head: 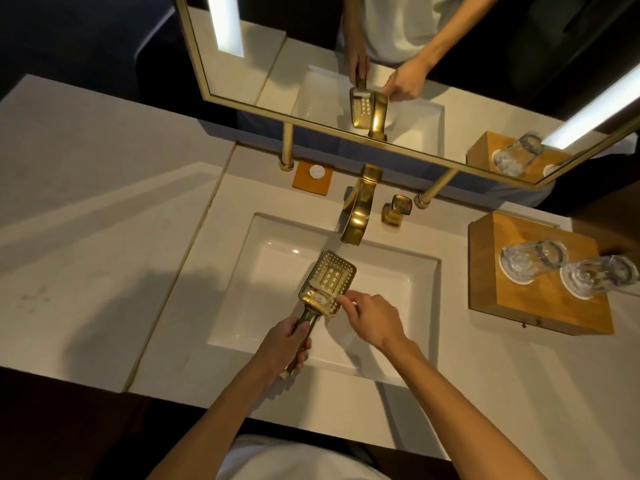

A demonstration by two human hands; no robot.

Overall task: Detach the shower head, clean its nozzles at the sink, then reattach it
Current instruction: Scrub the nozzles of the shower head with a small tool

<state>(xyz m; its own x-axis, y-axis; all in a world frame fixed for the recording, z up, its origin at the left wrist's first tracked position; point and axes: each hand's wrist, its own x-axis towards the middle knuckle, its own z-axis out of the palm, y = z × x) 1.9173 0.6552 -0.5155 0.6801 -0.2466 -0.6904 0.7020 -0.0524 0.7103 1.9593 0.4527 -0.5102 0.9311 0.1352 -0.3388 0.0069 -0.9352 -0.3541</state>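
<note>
Two upturned glasses [568, 271] on a wooden tray [533, 306], gold-framed mirror [311, 64]

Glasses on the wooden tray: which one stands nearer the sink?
The left glass, standing on the wooden tray toward the sink; the other glass stands at the tray's outer right edge.
</note>
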